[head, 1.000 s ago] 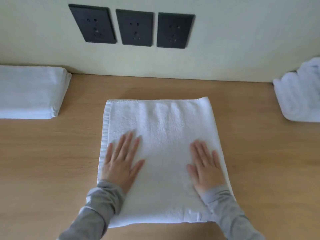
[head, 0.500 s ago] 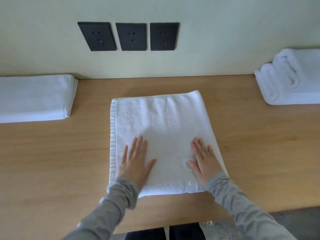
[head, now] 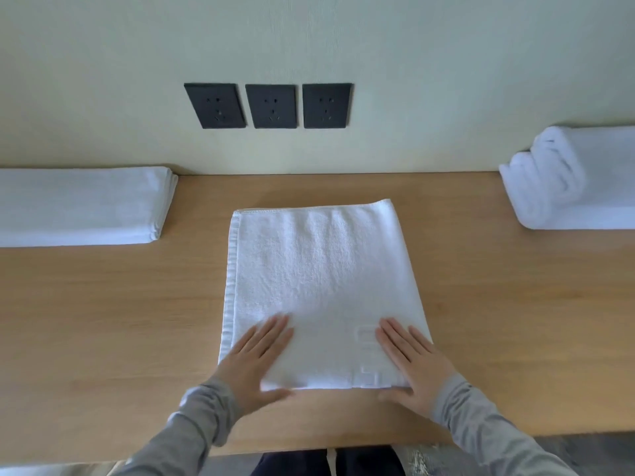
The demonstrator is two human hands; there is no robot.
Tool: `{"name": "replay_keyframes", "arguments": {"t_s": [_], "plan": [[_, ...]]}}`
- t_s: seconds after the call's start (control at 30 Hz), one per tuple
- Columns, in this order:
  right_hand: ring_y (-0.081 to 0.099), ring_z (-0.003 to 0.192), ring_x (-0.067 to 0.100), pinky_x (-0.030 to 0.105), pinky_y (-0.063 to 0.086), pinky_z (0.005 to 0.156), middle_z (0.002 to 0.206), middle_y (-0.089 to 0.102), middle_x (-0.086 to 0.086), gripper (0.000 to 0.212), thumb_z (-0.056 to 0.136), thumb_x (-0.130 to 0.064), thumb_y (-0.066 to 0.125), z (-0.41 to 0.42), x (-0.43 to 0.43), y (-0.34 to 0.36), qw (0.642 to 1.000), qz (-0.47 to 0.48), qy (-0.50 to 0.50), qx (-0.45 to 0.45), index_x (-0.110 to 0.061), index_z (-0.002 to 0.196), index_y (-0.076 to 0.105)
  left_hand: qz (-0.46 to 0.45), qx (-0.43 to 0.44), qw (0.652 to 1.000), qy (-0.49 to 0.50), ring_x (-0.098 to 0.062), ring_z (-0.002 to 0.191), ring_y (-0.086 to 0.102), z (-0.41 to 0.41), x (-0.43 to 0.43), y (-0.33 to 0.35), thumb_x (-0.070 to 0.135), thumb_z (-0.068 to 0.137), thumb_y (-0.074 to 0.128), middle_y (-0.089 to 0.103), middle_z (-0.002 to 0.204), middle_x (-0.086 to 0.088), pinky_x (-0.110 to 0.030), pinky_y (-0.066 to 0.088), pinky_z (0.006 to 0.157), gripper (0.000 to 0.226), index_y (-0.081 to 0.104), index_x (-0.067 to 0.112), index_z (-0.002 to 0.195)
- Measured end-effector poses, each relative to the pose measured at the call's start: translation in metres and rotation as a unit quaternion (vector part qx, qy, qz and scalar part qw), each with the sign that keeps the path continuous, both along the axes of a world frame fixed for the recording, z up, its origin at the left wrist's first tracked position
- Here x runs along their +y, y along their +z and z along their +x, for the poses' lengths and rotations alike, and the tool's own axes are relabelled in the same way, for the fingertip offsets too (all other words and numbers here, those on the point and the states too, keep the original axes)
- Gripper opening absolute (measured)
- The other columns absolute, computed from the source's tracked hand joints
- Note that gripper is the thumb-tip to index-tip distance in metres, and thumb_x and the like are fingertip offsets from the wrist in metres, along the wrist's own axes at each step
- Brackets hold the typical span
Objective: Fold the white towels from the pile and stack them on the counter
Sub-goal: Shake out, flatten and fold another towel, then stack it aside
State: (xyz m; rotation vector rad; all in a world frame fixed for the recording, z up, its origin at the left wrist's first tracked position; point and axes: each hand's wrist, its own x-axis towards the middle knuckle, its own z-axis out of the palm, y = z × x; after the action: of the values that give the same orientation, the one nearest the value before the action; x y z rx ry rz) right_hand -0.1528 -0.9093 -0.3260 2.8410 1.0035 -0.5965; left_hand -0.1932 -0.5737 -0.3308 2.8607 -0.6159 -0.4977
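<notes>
We lay our left hand [head: 256,360] and right hand [head: 415,364] flat, each grip released, on the near corners of the towel [head: 319,276] on the desk [head: 120,304], we think to smooth it before the next fold.

The left hand [head: 256,359] and right hand [head: 417,365] lie flat on the folded towel [head: 319,280].

Left edge cuts folded stack [head: 79,204]; right edge cuts towel pile [head: 577,180].

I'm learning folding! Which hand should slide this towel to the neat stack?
Probably the left hand: it rests flat on the towel, on the side nearest the folded stack. The right hand is farther away.
</notes>
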Motion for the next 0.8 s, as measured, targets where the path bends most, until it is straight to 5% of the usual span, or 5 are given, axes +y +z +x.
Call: {"name": "replay_keyframes", "arguments": {"t_s": [0.17, 0.27, 0.47, 0.6, 0.8], "plan": [[0.025, 0.137, 0.019, 0.033, 0.012, 0.112, 0.145, 0.04, 0.007, 0.099, 0.053, -0.05, 0.077, 0.01, -0.017, -0.001, 0.998, 0.03, 0.044, -0.029, -0.006, 0.136, 0.045, 0.058, 0.02, 0.998, -0.03, -0.018, 0.13, 0.043, -0.002, 0.029, 0.015, 0.075, 0.04, 0.072, 0.041, 0.145, -0.005, -0.031, 0.031, 0.107, 0.126, 0.034, 0.007, 0.14], [0.053, 0.121, 0.022, 0.032, 0.042, 0.103, 0.129, 0.058, 0.01, 0.092, 0.039, -0.04, 0.084, 0.012, -0.02, -0.003, 0.994, 0.061, 0.066, -0.062, -0.004, 0.121, 0.061, 0.063, 0.04, 0.997, -0.015, -0.018, 0.116, 0.059, 0.006, 0.031, 0.024, 0.065, 0.029, 0.08, 0.057, 0.131, -0.005, -0.027, 0.051, 0.087, 0.12, 0.052, 0.007, 0.129], [0.066, 0.086, 0.007, 0.008, 0.047, 0.077, 0.098, 0.068, -0.005, 0.059, 0.042, -0.024, 0.086, 0.021, -0.027, 0.044, 0.978, 0.193, -0.065, 0.037, -0.015, 0.098, 0.071, -0.048, 0.103, 0.99, 0.087, -0.003, 0.131, 0.041, 0.021, 0.045, 0.054, 0.034, 0.076, 0.065, 0.041, 0.144, 0.015, -0.013, 0.028, 0.106, 0.066, 0.044, 0.032, 0.138], [0.058, 0.085, -0.002, 0.005, 0.041, 0.074, 0.089, 0.064, -0.02, 0.041, 0.063, -0.028, 0.076, 0.044, -0.037, 0.097, 0.916, 0.315, -0.193, 0.159, -0.047, 0.096, 0.06, -0.203, 0.16, 0.944, 0.207, 0.003, 0.08, 0.065, 0.045, 0.065, 0.112, 0.043, 0.051, 0.074, 0.071, 0.085, 0.021, -0.012, 0.047, 0.069, 0.03, 0.069, 0.047, 0.08], [0.06, 0.064, 0.001, 0.015, 0.048, 0.052, 0.077, 0.062, -0.004, 0.032, 0.073, -0.01, 0.077, 0.137, -0.004, 0.118, 0.759, 0.53, -0.355, 0.134, -0.025, 0.093, 0.058, -0.4, 0.12, 0.826, 0.378, -0.005, 0.071, 0.062, 0.128, 0.083, 0.122, 0.029, 0.056, 0.08, 0.069, 0.074, 0.007, -0.015, 0.048, 0.059, 0.027, 0.071, 0.02, 0.08]]}}
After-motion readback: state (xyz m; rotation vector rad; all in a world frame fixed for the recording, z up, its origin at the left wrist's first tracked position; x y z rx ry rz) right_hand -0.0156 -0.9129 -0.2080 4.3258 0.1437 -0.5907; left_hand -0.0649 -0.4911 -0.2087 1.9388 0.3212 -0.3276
